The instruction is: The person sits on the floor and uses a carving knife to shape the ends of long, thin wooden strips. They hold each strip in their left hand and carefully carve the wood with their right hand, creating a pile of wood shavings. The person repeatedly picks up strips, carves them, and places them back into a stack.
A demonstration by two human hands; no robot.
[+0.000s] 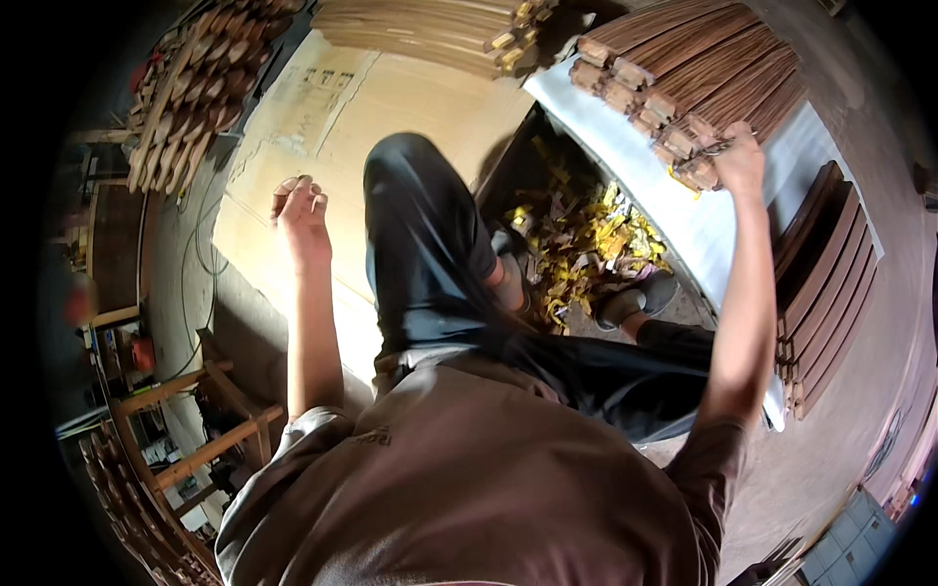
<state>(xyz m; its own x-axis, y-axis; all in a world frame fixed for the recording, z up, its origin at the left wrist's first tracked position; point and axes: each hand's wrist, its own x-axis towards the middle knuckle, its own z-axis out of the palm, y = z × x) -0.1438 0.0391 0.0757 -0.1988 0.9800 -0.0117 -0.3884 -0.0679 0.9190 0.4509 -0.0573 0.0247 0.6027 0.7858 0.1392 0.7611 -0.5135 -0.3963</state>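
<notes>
My right hand (743,161) is closed at the near right corner of a bundle of brown wooden slats (703,63). A small dark metal tool (720,147) shows at its fingertips, against the slat ends; its exact kind is unclear. Beneath the same hand, a bit of yellow material (687,183) hangs by the last slat end. My left hand (303,215) is raised over a tan cardboard sheet (259,230), left of my knee. Its fingers are half curled and slightly apart, with nothing visible in them.
White sheeting (625,156) lies under the slats. Yellow scraps (601,239) cover the floor by my feet. Further pieces include curved dark slats (831,293) at right, a pale slat bundle (410,34) at top, and stacked shaped wood (200,88) at upper left. A wooden frame (210,454) stands lower left.
</notes>
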